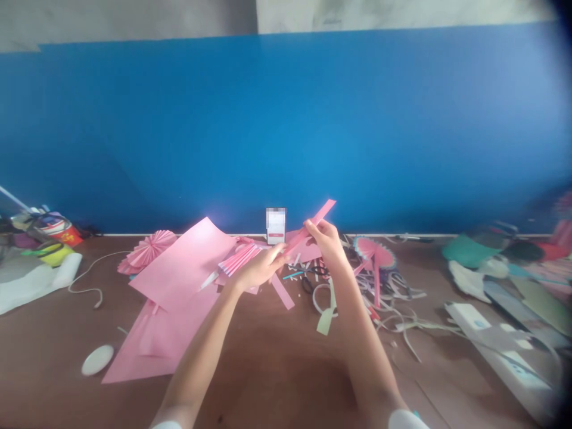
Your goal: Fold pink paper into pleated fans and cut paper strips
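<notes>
A long pink paper strip [324, 210] is stretched between my two hands above the table. My left hand [263, 265] pinches its lower end, and my right hand [324, 233] grips it farther up, with a short length sticking out past the fingers. Another pink strip [282, 292] hangs or lies just below my left hand; I cannot tell whether it joins the held one. Left of my left hand is a pleated pink-and-white paper piece [239, 259]. Large pink paper sheets [183, 268] lie beyond my left forearm.
A phone [276, 226] stands upright near the blue wall. Scissors [307, 285], a tape roll [319, 298] and paper scraps lie under my right hand. Pink paper fans [152, 247] are at the left, a power strip [496, 351] at the right, and a white oval object [97, 360] at front left.
</notes>
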Tool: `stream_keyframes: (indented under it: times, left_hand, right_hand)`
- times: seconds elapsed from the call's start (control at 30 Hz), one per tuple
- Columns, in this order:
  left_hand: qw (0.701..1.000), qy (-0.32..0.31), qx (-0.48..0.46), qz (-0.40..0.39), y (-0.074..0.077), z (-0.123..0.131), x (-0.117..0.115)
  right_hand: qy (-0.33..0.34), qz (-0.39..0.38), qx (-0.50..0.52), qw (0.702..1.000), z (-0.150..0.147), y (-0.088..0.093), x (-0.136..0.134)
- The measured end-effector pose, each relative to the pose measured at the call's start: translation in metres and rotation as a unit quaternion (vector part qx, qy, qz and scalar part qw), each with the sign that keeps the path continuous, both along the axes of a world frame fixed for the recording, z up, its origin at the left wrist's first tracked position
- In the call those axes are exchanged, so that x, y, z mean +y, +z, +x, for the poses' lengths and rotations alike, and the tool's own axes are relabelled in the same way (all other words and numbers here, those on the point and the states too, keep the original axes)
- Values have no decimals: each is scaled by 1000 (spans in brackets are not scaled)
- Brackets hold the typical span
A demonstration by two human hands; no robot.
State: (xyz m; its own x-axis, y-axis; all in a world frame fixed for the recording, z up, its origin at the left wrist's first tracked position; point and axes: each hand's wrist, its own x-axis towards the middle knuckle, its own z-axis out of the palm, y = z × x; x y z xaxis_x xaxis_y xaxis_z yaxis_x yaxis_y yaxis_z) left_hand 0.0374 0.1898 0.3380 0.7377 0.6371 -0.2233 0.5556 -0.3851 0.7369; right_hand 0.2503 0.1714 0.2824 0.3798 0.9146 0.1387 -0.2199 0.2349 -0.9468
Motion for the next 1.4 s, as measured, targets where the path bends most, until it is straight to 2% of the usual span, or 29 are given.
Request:
stream_keyframes:
  times: [0.13,0.33,0.6,0.73,0.87,1.03,1.23,1.4]
  left_hand:
    - [999,-1,-49,-16,-2,-1,3]
    - [992,31,-118,-38,-15,4,4]
    - [967,65,-212,-123,-25,19,3]
    - [965,83,-219,-117,-22,17,5]
    - [959,111,-232,-117,-16,16,3]
    - [956,110,-233,-139,-14,17,2]
    - [962,71,-211,-158,-17,17,2]
    - [969,69,-180,-157,-17,16,-1]
  right_hand:
    - [8,-4,-12,1000,2,2,-1]
    - [-6,-12,-80,997,-6,9,-5]
    - [56,16,-79,995,-32,19,-6]
    - [77,37,-64,994,-26,18,-6]
    - [129,60,-64,988,-14,16,-9]
    - [194,70,-68,976,-8,15,-10]
    - [186,44,-66,979,-8,13,-9]
    - [180,38,-79,980,-10,11,-8]
